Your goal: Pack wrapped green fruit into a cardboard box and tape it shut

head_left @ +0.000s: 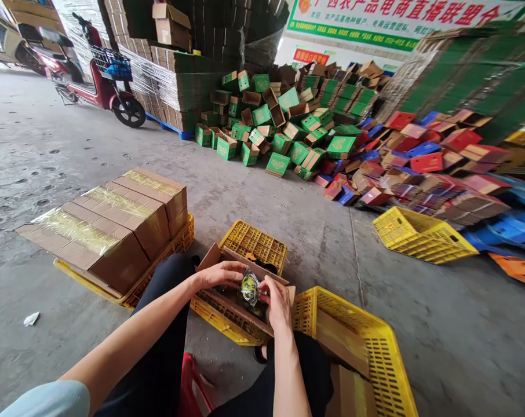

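A round green fruit in a clear plastic wrapper (249, 288) is held up between my two hands, above an open cardboard box (210, 259). My left hand (222, 275) has its curled fingers against the fruit's left side. On the other side, my right hand (277, 301) pinches the wrapper between thumb and fingers. More dark green round things lie inside the box, partly hidden by my hands. Under the box is a yellow plastic crate (221, 321).
Taped cartons (115, 217) stand on a crate at left. A yellow crate (388, 347) with cartons is by my right knee. Another yellow crate (423, 234) lies farther right. Heaps of green boxes (262, 116) and red-blue boxes (427, 156) lie ahead; a red scooter (97, 81) stands behind.
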`<state>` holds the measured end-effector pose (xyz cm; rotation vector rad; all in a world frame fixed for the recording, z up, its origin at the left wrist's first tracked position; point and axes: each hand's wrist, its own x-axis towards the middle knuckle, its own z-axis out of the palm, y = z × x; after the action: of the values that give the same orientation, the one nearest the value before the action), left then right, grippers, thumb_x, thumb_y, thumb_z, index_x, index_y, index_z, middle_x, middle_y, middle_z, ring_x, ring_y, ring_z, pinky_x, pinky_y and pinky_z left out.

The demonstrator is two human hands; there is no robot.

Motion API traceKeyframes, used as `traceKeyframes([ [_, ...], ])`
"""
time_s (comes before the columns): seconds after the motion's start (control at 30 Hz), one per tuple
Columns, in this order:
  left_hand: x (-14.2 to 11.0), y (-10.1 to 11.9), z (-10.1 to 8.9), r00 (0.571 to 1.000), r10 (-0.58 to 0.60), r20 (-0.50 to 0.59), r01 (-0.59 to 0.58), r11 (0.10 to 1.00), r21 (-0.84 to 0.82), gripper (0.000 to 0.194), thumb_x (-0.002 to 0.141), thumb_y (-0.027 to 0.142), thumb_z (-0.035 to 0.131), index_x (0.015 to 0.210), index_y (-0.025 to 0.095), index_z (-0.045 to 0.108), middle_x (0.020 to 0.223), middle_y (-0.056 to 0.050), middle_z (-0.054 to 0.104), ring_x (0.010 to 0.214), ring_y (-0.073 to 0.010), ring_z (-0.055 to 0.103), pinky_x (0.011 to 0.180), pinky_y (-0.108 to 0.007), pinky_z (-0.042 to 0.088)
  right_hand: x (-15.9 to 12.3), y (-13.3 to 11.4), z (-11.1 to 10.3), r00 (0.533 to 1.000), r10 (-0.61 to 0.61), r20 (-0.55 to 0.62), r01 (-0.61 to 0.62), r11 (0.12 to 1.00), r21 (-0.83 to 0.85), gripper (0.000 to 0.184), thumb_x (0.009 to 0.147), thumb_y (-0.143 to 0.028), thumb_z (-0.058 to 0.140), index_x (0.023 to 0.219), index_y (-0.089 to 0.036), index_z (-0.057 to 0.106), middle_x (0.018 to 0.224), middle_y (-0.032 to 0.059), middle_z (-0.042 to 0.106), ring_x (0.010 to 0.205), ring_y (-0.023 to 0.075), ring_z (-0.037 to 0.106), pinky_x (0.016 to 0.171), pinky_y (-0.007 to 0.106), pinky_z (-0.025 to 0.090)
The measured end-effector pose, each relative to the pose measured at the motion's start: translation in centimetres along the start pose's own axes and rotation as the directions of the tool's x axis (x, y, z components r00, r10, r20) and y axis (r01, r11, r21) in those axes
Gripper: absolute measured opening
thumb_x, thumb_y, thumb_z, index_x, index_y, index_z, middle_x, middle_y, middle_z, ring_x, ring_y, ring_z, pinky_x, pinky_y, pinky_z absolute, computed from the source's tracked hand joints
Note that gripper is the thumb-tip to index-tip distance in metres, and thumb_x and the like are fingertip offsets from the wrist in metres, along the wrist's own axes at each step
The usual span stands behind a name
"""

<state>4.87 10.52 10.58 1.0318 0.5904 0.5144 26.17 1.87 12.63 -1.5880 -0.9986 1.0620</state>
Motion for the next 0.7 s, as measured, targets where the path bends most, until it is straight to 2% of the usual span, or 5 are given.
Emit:
traceKeyframes([
  [0.2, 0.2, 0.0, 0.7, 0.989, 0.135, -0.055, -0.128, 0.985, 0.118, 0.046, 0.074, 0.053, 0.085, 0.09, 0.012, 0.074, 0.083, -0.004, 0.069, 0.074, -0.0134, 0.06, 0.072, -0.025, 0.046, -0.1, -0.2, 0.0, 0.999, 0.029, 0.034, -0.032, 0.994, 0.107, 0.042, 0.086, -0.065, 0.061, 0.073, -0.025, 0.065, 0.089, 0.0062, 0.072, 0.087, 0.0252, 0.068, 0.066, 0.033, 0.057],
  [0.27, 0.5, -0.1, 0.6, 0.972, 0.173, -0.157, -0.154, 0.98, 0.127, 0.048, 0.074, 0.058, 0.083, 0.08, 0.012, 0.07, 0.075, -0.002, 0.064, 0.069, -0.0123, 0.056, 0.069, -0.024, 0.044, -0.2, -0.4, 0.0, 0.996, 0.022, 0.084, -0.035, 0.987, 0.155, 0.043, 0.088, -0.067, 0.059, 0.088, -0.025, 0.069, 0.097, 0.0073, 0.073, 0.094, 0.0261, 0.069, 0.068, 0.033, 0.058],
  [0.37, 1.0, -0.4, 0.3, 0.909, 0.236, -0.343, -0.202, 0.97, 0.132, 0.053, 0.074, 0.064, 0.08, 0.071, 0.014, 0.063, 0.068, 0.001, 0.059, 0.062, -0.0101, 0.05, 0.062, -0.023, 0.041, -0.4, -0.6, 0.3, 0.993, -0.025, 0.117, -0.002, 0.974, 0.226, 0.048, 0.085, -0.064, 0.067, 0.114, -0.026, 0.065, 0.109, 0.008, 0.074, 0.102, 0.0263, 0.07, 0.075, 0.034, 0.059],
  [0.53, 1.3, -0.8, -0.1, 0.839, 0.348, -0.419, -0.243, 0.928, 0.283, 0.055, 0.073, 0.066, 0.078, 0.068, 0.014, 0.061, 0.061, 0.003, 0.054, 0.057, -0.0088, 0.044, 0.057, -0.022, 0.034, -0.3, -0.5, 1.2, 0.991, -0.109, 0.08, 0.105, 0.993, 0.046, 0.047, 0.072, -0.062, 0.08, 0.095, -0.022, 0.068, 0.093, 0.0065, 0.075, 0.087, 0.0245, 0.072, 0.08, 0.035, 0.059],
  [0.7, 0.9, -0.5, 0.1, 0.845, 0.326, -0.423, -0.219, 0.934, 0.281, 0.057, 0.077, 0.068, 0.073, 0.064, 0.015, 0.06, 0.058, 0.002, 0.05, 0.056, -0.0091, 0.041, 0.054, -0.022, 0.031, 0.4, 0.3, 1.0, 0.985, -0.168, 0.037, 0.17, 0.981, -0.088, 0.042, 0.079, -0.062, 0.07, 0.092, -0.022, 0.07, 0.092, 0.0061, 0.075, 0.084, 0.0243, 0.071, 0.078, 0.035, 0.059],
])
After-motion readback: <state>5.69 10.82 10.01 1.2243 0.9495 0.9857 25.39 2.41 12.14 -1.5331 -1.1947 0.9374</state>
